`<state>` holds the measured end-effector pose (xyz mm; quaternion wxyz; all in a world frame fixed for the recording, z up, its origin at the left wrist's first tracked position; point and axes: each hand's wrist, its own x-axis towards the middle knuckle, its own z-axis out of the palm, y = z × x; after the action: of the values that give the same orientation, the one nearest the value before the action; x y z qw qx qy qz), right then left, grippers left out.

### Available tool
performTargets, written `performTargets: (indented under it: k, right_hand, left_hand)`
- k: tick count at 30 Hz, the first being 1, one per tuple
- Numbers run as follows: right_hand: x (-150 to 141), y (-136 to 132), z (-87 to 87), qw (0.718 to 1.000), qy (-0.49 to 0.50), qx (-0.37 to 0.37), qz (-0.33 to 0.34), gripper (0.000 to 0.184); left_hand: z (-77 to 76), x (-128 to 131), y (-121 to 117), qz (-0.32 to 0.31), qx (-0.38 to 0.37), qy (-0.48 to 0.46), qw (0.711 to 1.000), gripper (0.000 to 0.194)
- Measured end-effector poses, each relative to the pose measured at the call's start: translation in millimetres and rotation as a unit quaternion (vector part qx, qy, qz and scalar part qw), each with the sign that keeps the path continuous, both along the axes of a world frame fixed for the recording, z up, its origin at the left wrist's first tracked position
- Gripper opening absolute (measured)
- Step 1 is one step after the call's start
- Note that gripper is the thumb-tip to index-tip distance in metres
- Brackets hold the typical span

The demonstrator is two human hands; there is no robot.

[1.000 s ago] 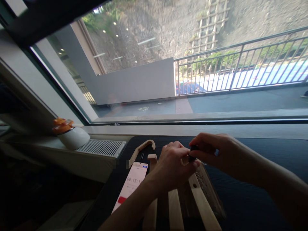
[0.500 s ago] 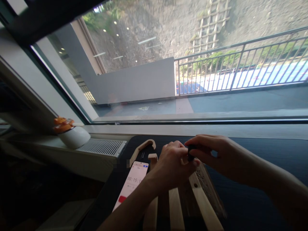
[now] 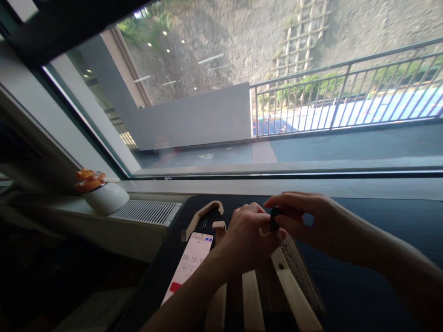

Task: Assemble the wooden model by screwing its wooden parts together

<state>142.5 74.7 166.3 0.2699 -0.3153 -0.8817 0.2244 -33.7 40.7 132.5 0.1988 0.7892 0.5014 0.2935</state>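
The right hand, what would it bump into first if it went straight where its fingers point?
Probably the left hand, just beyond the small black thing that the right hand pinches, though depth is hard to judge.

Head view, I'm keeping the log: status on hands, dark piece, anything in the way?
Right hand pinching small dark piece; fingers hide part of it. Left hand at upper end of wooden strip, grip unclear. Left forearm partly covers phone.

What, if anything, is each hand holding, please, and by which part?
The right hand pinches a black piece near its top; what the left hand holds is unclear.
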Motion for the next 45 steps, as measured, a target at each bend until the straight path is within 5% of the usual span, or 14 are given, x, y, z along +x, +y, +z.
performTargets:
  k: [6,15,22,39,45]
  right_hand:
    - [5.0,1.6,1.9,1.0,0.009,-0.024,0.017,0.024]
    - [4.6,5.9,-4.7,0.998,-0.025,0.0,-0.061,0.026]
    - [2.4,-0.8,0.8,0.999,0.001,-0.033,0.008,0.023]
    - [3.4,3.3,-3.6,0.997,-0.046,0.009,-0.061,0.025]
    - [5.6,1.5,-0.7,1.0,0.0,-0.022,-0.004,0.022]
  left_hand:
    - [2.3,1.2,-0.8,0.013,-0.006,0.002,1.0,0.013]
    - [4.1,1.9,-1.1,0.017,-0.02,0.01,1.0,0.015]
    - [2.4,1.0,-0.7,0.01,-0.007,0.009,1.0,0.01]
    - [0.9,0.5,-1.1,0.007,-0.019,-0.002,1.0,0.013]
    - [2.3,0.2,-0.8,0.006,-0.009,0.001,1.0,0.016]
